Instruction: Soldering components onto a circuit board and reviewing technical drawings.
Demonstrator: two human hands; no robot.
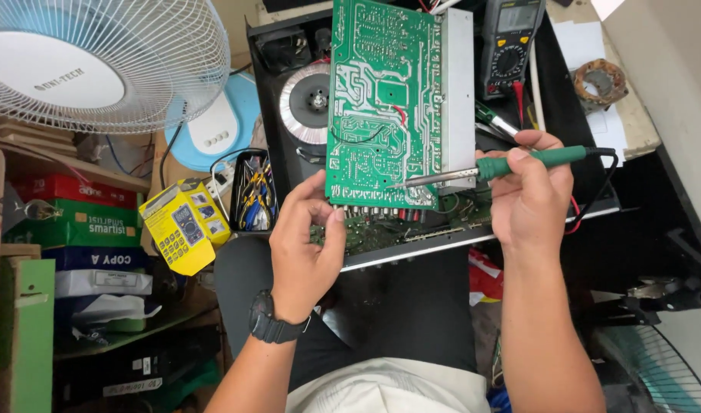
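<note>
**Soldering iron tip on a raised circuit board**

Looking down past the person's lap, the left hand (304, 245), with a black watch on its wrist, curls around the lower left corner of the green circuit board (381, 103); the thumb lies against the board's bottom edge and the fingertips are hidden behind it. The right hand (528, 195) is closed in a pen grip on the green handle of a soldering iron (492, 167), whose metal tip rests on the board's solder side near the lower right corner. Whether the tip touches a joint is too small to tell. The iron's black cord loops off to the right and drops out of sight.

The board stands tilted up out of a black amplifier chassis (442, 237), hiding most of what lies inside; a second board at the chassis's front edge shows only as a narrow strip under the hands. A grey metal heat sink (458, 84) runs along the raised board's right edge. Left of the board a round toroidal transformer (308, 103) is half covered by it. Just left of the chassis lies a yellow box (184, 224).

Farther back, a black multimeter (511, 42) is cut off by the top edge. A white fan (98, 61) fills the upper left corner, partly out of frame.
</note>
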